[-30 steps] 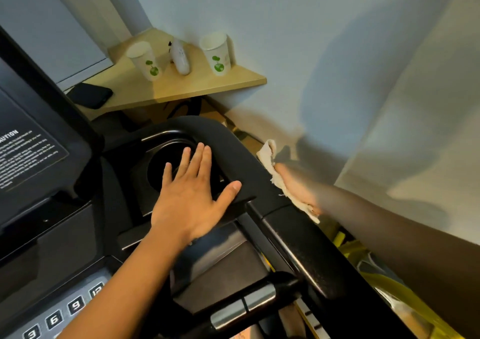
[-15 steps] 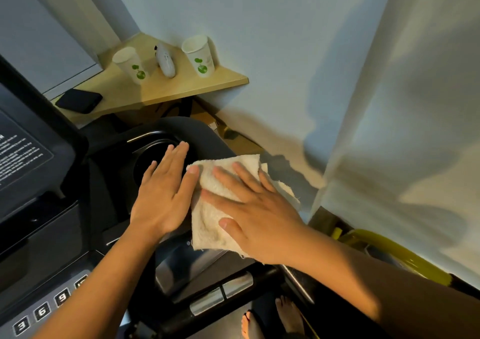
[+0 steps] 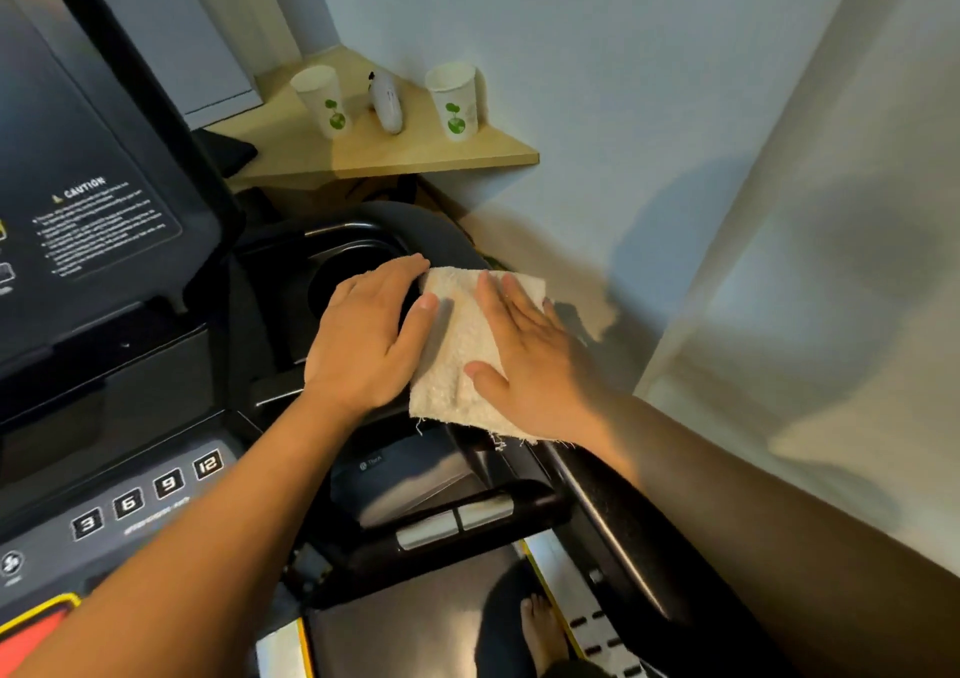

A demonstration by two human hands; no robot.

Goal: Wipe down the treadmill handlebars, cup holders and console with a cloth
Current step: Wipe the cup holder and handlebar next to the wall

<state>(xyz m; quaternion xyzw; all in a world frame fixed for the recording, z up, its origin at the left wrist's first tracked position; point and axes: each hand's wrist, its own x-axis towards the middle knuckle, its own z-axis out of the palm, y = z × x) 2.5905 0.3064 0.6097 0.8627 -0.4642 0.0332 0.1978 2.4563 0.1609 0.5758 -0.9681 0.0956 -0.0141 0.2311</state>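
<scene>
A second ago the right hand (image 3: 530,360) was reaching out past the side handlebar (image 3: 613,511) with the cloth (image 3: 449,360) bunched under it, while the left hand (image 3: 363,334) lay alone on the cup holder (image 3: 332,287). Half a second ago the cloth had been brought in and spread beside the left hand, with the right hand's fingers fanned over it. Now the right hand's fingers lie closer together, and a wider strip of pale cloth shows between the two hands. The cloth lies flat on the black moulding just right of the cup holder, and its frayed lower edge hangs over the top of the handlebar. The right hand presses it palm down, fingers straight and pointing up and to the left, thumb splayed out across the middle of the cloth. The left hand is also flat with straight fingers (it holds nothing) and covers the right part of the cup holder, its thumb tip touching the cloth's left edge. To the left stands the console (image 3: 93,240) with its caution label, and the numbered speed keys (image 3: 148,493) show below the left forearm. Beyond, a corner shelf (image 3: 498,155) carries two paper cups (image 3: 322,100) and a small white bottle (image 3: 387,103) between them.
</scene>
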